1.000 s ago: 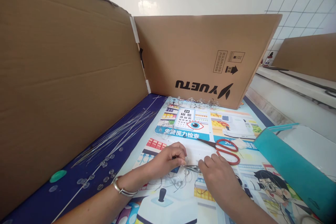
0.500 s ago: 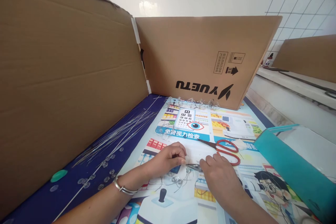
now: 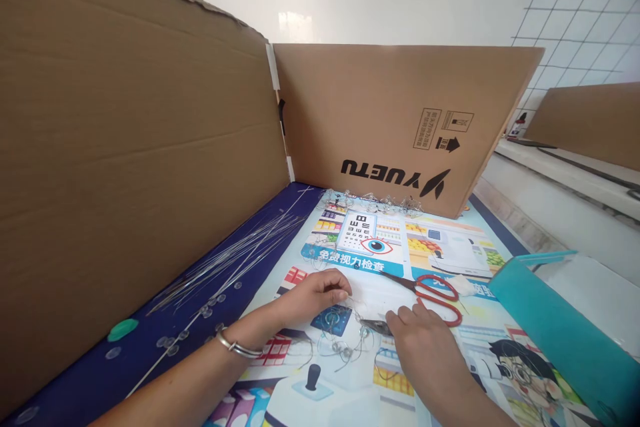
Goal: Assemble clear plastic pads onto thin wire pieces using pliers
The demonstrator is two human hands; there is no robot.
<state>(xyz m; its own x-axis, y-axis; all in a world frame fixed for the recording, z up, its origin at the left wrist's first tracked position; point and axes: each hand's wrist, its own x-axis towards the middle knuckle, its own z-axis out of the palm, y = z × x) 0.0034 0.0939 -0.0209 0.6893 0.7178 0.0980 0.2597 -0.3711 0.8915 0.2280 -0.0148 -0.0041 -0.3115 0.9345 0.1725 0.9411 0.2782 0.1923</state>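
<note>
My left hand (image 3: 320, 295) has thumb and forefinger pinched together on a thin wire at the middle of the printed mat. That wire runs down to a small cluster of clear beads (image 3: 345, 351) with loose wire ends curling over the mat. Closed around a pair of pliers (image 3: 376, 327) is my right hand (image 3: 423, 343); their handles are hidden in my palm. The metal jaws point left towards the beaded wire, a little below and right of my left fingertips. Whether the jaws touch the wire I cannot tell.
Red-handled scissors (image 3: 443, 288) lie just beyond my right hand. Straight wires (image 3: 235, 250) and loose clear beads (image 3: 207, 312) lie at left, near a green piece (image 3: 123, 329). Cardboard panels (image 3: 400, 100) stand behind and left. A teal case (image 3: 565, 320) is at right.
The pliers' jaws have moved away from my left fingertips, leaving a wider gap between them. My left hand still pinches the wire. The whole view has shifted slightly.
</note>
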